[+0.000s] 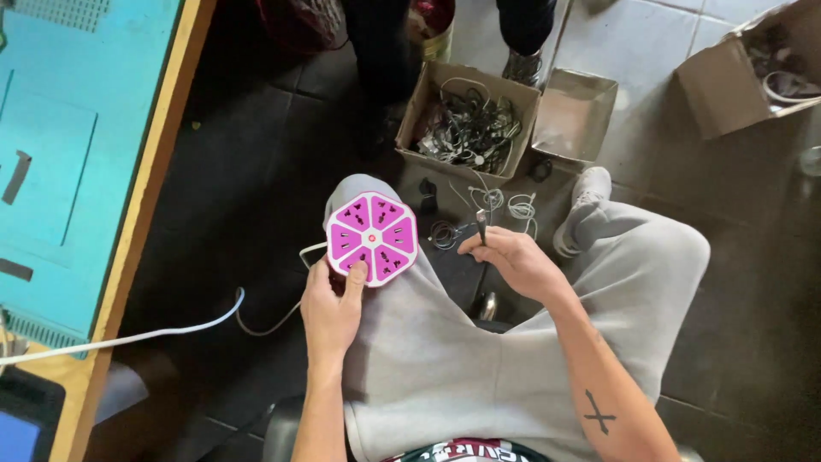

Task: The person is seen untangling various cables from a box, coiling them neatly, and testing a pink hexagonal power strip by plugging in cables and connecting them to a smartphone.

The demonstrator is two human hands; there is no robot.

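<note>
Left hand (332,310): fingers grasping pink hexagonal power strip (372,238) on left knee.
Right hand (510,259): fingers pinching a dark plug (481,228).

**A:** how are the hands sitting here?

**B:** left hand (332,310) is low over the left thigh, fingers (354,281) curled up and gripping, forearm running straight back to the body. right hand (511,261) is between the knees, fingers pinched shut, bare forearm angled in from the lower right, both knees spread wide.
</note>
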